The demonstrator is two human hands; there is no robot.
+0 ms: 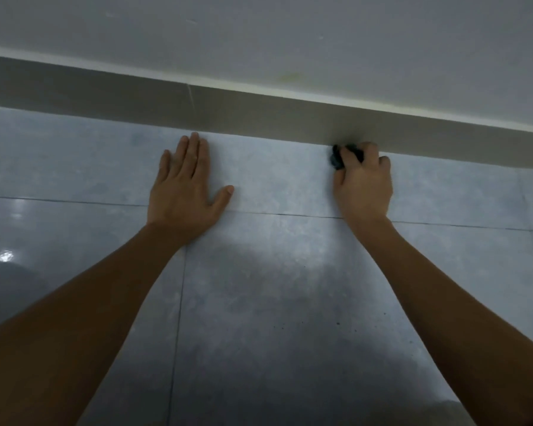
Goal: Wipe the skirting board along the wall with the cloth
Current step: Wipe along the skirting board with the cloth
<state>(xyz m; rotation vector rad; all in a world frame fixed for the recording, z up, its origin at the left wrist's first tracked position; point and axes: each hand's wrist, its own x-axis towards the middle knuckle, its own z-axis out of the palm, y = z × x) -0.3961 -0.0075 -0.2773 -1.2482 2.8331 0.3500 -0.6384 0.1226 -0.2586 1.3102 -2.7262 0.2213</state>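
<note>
Right hand (363,182) clenched around small dark bunched cloth (339,156), pressed against foot of grey-brown skirting board (259,115) below white wall (290,41), left hand (185,186) spread flat, released, on glossy blue-grey tiled floor (274,287)

Right hand (363,182) pressing cloth (339,156) against skirting board (228,112), left hand (185,189) flat

We see the wall (290,32) across the top of the frame. Under it the skirting board (136,99) runs from the left edge to the right edge. The floor (274,272) fills the rest below. Our left hand (186,186) lies flat on the floor in the middle. Our right hand (363,179) is to its right, pressing the cloth (337,158) where floor meets skirting board.
</note>
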